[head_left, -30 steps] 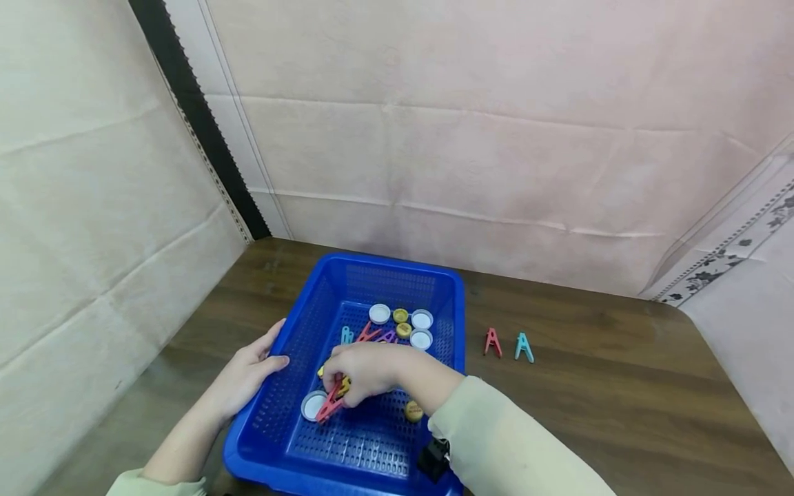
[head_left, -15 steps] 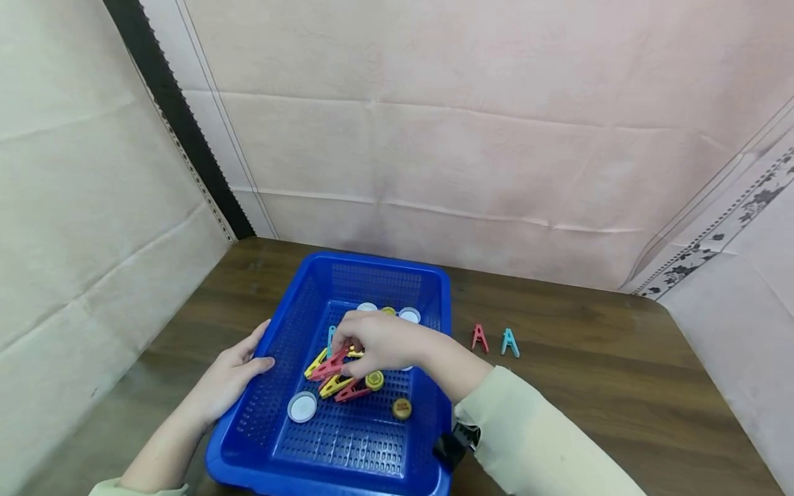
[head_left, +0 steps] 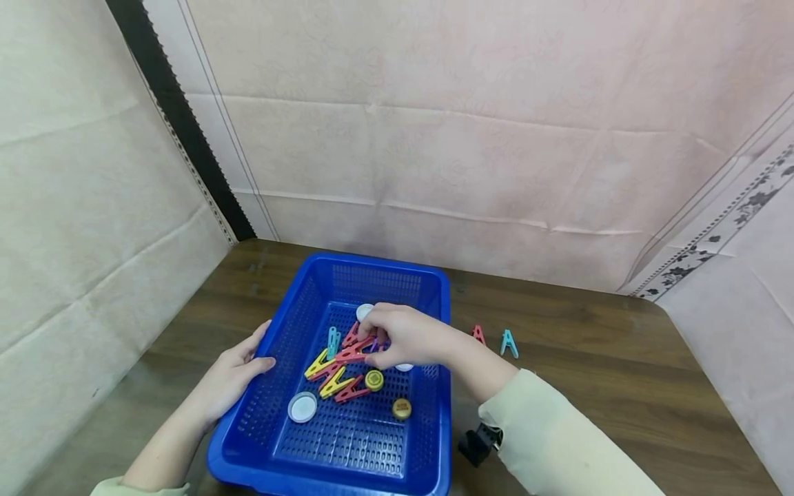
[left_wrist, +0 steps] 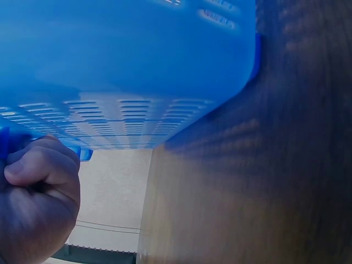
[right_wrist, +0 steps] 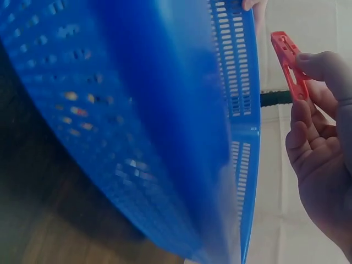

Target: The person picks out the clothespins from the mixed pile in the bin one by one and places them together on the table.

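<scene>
Blue basket (head_left: 347, 441), perforated: stands on a brown worktop (head_left: 583, 372), its far rim near the worktop's back edge, toward the back-left corner.
Left hand (head_left: 238, 375): at the basket's left edge, fingers gripping the rim, thumb over it.
Right hand (head_left: 406, 337): reaches over the right edge; thumb and fingers pinch a red clothespin (right_wrist: 289, 63), held above the basket's middle.
Basket contents: light-blue clothespin (head_left: 333, 341), left of the held one; two yellow clothespins (head_left: 336, 383) among further red ones, mid-basket; purple clothespin, mostly covered by the fingers; yellow cap (head_left: 374, 380), beside the cluster; gold cap (head_left: 401, 408), toward the right edge; white lid (head_left: 302, 407), near the left edge; two more white lids, partly hidden by the right hand.
Worktop, right of the basket: turquoise clothespin (head_left: 509, 343); red clothespin, partly covered by the right forearm.
</scene>
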`<control>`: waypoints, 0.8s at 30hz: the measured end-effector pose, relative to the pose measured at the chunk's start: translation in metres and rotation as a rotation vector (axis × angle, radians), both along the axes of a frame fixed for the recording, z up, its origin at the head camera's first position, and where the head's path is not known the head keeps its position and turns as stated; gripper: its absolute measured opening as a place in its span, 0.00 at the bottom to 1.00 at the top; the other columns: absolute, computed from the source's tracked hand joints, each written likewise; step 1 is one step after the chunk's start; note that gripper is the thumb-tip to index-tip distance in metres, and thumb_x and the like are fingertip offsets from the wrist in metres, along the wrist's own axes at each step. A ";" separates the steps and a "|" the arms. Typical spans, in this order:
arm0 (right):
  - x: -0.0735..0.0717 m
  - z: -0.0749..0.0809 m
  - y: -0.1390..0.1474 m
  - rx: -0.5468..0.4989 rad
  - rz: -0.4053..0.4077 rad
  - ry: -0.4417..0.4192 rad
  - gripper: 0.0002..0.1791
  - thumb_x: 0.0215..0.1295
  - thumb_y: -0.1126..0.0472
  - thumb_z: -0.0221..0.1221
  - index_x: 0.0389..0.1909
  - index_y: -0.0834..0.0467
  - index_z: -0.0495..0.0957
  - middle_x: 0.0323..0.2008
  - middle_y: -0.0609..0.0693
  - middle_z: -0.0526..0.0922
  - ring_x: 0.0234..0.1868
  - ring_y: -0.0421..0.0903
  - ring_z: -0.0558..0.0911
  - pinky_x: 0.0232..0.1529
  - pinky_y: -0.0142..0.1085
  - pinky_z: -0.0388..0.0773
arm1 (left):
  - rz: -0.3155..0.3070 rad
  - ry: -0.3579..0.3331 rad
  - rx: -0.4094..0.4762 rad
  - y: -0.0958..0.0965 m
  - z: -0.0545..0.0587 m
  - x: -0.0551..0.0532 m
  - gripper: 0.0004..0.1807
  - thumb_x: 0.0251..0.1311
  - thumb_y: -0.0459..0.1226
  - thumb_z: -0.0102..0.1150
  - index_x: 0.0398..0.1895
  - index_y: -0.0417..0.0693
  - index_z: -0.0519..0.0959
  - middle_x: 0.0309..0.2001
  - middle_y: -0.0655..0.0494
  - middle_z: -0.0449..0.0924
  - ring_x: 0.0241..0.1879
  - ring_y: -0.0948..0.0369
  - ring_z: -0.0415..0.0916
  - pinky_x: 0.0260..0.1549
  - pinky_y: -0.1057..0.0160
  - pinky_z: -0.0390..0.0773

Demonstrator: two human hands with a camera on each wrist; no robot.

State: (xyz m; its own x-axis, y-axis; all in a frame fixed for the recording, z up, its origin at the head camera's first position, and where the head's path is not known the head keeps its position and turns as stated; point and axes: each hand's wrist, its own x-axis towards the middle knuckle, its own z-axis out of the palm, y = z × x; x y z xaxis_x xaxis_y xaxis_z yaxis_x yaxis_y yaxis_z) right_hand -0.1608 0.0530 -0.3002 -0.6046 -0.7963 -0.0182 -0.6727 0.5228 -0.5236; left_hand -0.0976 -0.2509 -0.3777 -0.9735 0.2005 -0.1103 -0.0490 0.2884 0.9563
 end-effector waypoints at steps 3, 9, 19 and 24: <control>-0.001 0.000 0.011 -0.033 -0.016 0.006 0.13 0.57 0.54 0.64 0.42 0.50 0.76 0.37 0.41 0.73 0.35 0.38 0.72 0.33 0.30 0.73 | 0.002 -0.006 0.000 0.000 0.001 0.000 0.36 0.67 0.37 0.48 0.75 0.52 0.46 0.64 0.30 0.59 0.45 0.44 0.78 0.32 0.51 0.81; -0.007 -0.001 0.038 -0.131 -0.081 0.009 0.13 0.56 0.57 0.64 0.42 0.52 0.75 0.35 0.43 0.72 0.34 0.43 0.72 0.31 0.32 0.73 | 0.005 -0.012 0.002 0.001 0.001 0.001 0.36 0.67 0.37 0.48 0.75 0.52 0.46 0.64 0.30 0.58 0.45 0.44 0.77 0.31 0.50 0.81; -0.012 -0.014 0.090 -0.267 -0.266 -0.034 0.16 0.53 0.59 0.67 0.41 0.54 0.73 0.30 0.50 0.74 0.28 0.45 0.74 0.21 0.34 0.74 | 0.006 -0.018 0.005 0.000 0.001 0.001 0.36 0.67 0.38 0.48 0.75 0.52 0.46 0.65 0.30 0.58 0.45 0.45 0.78 0.32 0.50 0.81; -0.009 -0.024 0.119 -0.310 -0.404 -0.107 0.17 0.55 0.60 0.66 0.43 0.57 0.72 0.27 0.52 0.73 0.20 0.46 0.76 0.15 0.36 0.74 | 0.005 -0.020 0.020 0.001 0.002 0.001 0.36 0.67 0.37 0.48 0.75 0.52 0.46 0.65 0.31 0.58 0.46 0.45 0.77 0.33 0.50 0.81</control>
State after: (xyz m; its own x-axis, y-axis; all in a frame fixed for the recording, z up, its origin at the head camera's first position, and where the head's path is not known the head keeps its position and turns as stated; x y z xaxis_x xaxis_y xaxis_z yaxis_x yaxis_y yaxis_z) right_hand -0.1702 0.1716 -0.3246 -0.8727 -0.4773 0.1028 -0.3832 0.5390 -0.7501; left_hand -0.0962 -0.2501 -0.3759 -0.9722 0.1976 -0.1259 -0.0697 0.2691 0.9606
